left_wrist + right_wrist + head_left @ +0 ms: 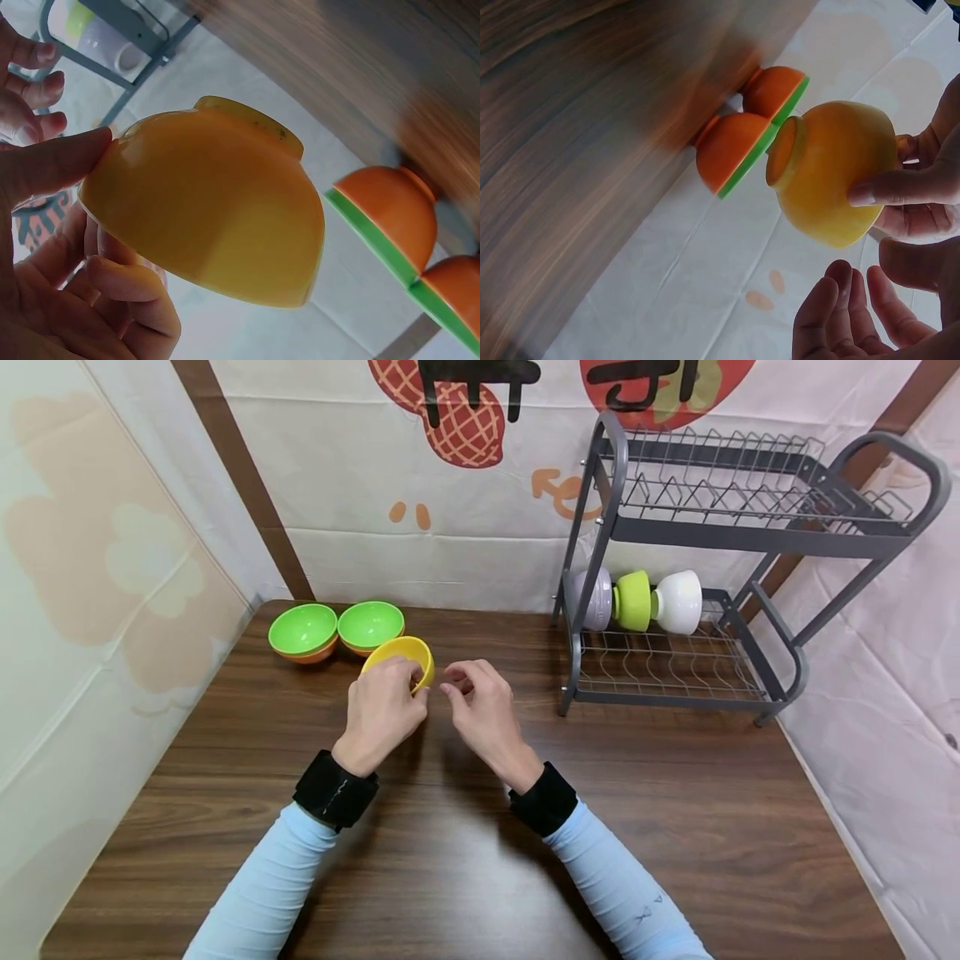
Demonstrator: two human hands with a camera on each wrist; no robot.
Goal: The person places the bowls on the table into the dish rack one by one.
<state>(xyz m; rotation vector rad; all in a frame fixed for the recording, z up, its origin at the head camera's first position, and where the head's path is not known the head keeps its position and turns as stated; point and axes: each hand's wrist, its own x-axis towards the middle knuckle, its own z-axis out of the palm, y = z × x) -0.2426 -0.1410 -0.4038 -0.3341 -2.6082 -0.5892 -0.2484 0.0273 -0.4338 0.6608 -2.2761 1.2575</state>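
A yellow bowl (pixel 210 202) is gripped at its rim by my left hand (pixel 384 710), the thumb on the outside and the fingers over the inside. It hangs tilted above the table, its foot ring showing in both wrist views. Just right of the bowl is my right hand (pixel 487 714), fingers loosely bent and holding nothing; in the right wrist view its fingertips sit apart from the bowl. Behind the yellow bowl stand two bowls, green inside and orange outside: a left one (pixel 303 631) and a right one (pixel 371 625), side by side.
A grey two-tier dish rack (pixel 675 700) stands at the back right of the wooden table (pixel 450 877). Its lower tier holds a lilac bowl (pixel 598 602), a lime green bowl (pixel 634 602) and a white bowl (pixel 679 603), all on their sides. A printed cloth (pixel 337 460) hangs behind.
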